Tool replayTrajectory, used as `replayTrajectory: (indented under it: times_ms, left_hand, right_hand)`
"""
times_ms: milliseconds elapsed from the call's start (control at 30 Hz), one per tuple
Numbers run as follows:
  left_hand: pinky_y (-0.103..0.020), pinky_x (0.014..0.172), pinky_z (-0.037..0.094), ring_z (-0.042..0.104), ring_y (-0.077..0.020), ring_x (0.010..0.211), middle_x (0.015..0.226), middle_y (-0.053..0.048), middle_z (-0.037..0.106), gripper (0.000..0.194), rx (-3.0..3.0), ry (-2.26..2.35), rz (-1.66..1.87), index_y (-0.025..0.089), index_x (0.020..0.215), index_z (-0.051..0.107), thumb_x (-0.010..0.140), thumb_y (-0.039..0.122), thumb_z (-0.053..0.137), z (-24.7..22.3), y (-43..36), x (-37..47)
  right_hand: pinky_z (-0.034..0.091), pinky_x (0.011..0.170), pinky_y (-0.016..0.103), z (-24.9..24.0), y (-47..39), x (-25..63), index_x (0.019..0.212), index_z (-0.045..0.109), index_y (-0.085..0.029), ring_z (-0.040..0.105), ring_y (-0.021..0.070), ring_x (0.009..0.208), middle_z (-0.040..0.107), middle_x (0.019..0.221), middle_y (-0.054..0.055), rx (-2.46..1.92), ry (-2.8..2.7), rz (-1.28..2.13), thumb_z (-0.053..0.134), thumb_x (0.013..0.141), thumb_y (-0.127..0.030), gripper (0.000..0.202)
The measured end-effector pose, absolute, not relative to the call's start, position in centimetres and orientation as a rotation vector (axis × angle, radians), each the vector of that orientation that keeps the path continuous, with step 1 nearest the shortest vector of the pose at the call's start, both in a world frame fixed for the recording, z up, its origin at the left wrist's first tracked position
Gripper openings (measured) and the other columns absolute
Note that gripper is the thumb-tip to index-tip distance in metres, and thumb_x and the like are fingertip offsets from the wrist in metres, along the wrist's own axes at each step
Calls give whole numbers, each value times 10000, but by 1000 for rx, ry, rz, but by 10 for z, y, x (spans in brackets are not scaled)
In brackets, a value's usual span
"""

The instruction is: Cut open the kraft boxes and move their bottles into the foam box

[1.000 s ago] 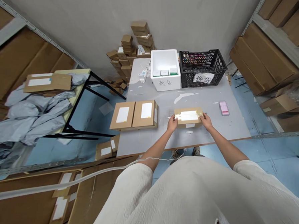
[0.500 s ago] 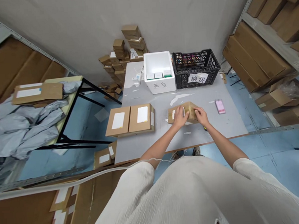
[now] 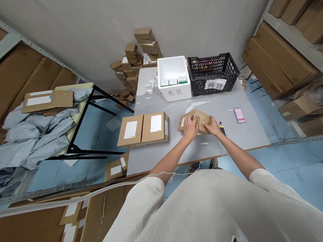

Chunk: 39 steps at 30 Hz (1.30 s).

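Note:
A small brown cardboard box lies tilted on the grey table, between my two hands. My left hand grips its left side, fingers bent over the top near a white label. At the right end my right hand holds the box, with the thumb on the upper face. A black and yellow cutter rests just beside my right hand. Two larger labelled boxes, one beside the other, sit at the table's left.
Behind are a white foam box holding small boxes and a black crate. A pink phone lies at the right. Grey bags cover a side table. A white cable crosses at lower left.
The small box has turned and shifted slightly left between my hands. My right thumb has moved onto its upper face. More of the cutter shows now.

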<state>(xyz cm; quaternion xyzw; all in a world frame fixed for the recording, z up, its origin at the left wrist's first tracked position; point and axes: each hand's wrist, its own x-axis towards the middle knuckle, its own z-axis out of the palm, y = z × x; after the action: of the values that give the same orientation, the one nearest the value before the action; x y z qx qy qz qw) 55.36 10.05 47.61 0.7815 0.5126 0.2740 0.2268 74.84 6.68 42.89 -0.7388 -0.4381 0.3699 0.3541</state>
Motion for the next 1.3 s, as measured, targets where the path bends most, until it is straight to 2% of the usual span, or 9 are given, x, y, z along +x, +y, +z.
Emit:
replayTrajectory:
  times_ms: [133, 300, 533, 667, 800, 1000, 1133, 1200, 1300]
  left_hand:
    - [-511, 1135, 479, 532, -347, 1292, 1451, -158, 539, 366, 2196, 1429, 782, 251, 1377, 723, 1086, 251, 501, 476, 102, 557]
    - [-500, 1136, 498, 548, -337, 1306, 1416, -167, 531, 348, 2100, 1434, 822, 229, 1374, 705, 1062, 268, 555, 463, 106, 565]
    - [-586, 1163, 455, 534, -372, 1386, 1467, -157, 580, 374, 2176, 1492, 721, 275, 1320, 705, 992, 150, 574, 461, 100, 573]
    - [-538, 1166, 456, 542, -346, 1411, 1526, -146, 591, 426, 2410, 1217, 666, 258, 1349, 696, 985, 101, 542, 471, 95, 582]
    - [-473, 1140, 479, 579, -302, 1377, 1496, -133, 631, 449, 2492, 1004, 620, 248, 1424, 664, 1030, 126, 485, 475, 93, 592]
    - [-493, 1125, 468, 588, -325, 1331, 1427, -129, 656, 373, 2461, 1198, 521, 269, 1440, 645, 1095, 348, 527, 476, 91, 594]
    - [-532, 1126, 448, 558, -376, 1332, 1424, -161, 628, 482, 2425, 1405, 519, 258, 1470, 625, 1052, 499, 622, 484, 89, 590]
    - [-528, 1128, 441, 542, -386, 1341, 1444, -172, 605, 540, 2446, 1417, 530, 249, 1510, 604, 1034, 502, 645, 487, 89, 587]
    - [-512, 1114, 441, 544, -371, 1314, 1447, -166, 591, 533, 2529, 1345, 504, 260, 1559, 579, 1048, 411, 603, 488, 91, 580]
  right_hand:
    - [443, 1275, 501, 439, 68, 755, 1642, 457, -256, 542, 364, 1503, 541, 1638, 170, -1876, -1194, 860, 791, 841, -663, 959]
    - [418, 1306, 528, 450, 69, 775, 1610, 504, -248, 502, 361, 1543, 506, 1664, 161, -1895, -1277, 752, 757, 873, -576, 845]
    - [436, 1295, 519, 442, 68, 789, 1581, 534, -214, 565, 340, 1480, 586, 1601, 155, -1830, -1314, 683, 690, 879, -394, 741]
    - [503, 1229, 535, 435, 67, 790, 1520, 583, -244, 658, 317, 1346, 642, 1544, 131, -1744, -1215, 718, 636, 902, -393, 639]
    - [545, 1175, 504, 432, 70, 790, 1443, 635, -233, 689, 295, 1274, 683, 1471, 142, -1686, -1114, 706, 580, 936, -428, 546]
    - [569, 1116, 467, 436, 74, 787, 1396, 650, -232, 707, 285, 1245, 746, 1374, 132, -1652, -1041, 754, 477, 1019, -583, 543]
    - [578, 1078, 445, 441, 76, 773, 1388, 639, -254, 738, 259, 1210, 772, 1339, 111, -1519, -1082, 856, 487, 1023, -655, 563]
    - [579, 1067, 451, 443, 81, 765, 1351, 657, -257, 746, 265, 1204, 785, 1313, 110, -1450, -1088, 922, 532, 995, -676, 564]
    - [588, 1044, 454, 444, 89, 756, 1289, 691, -252, 748, 278, 1198, 796, 1287, 112, -1373, -1071, 1017, 607, 944, -645, 530]
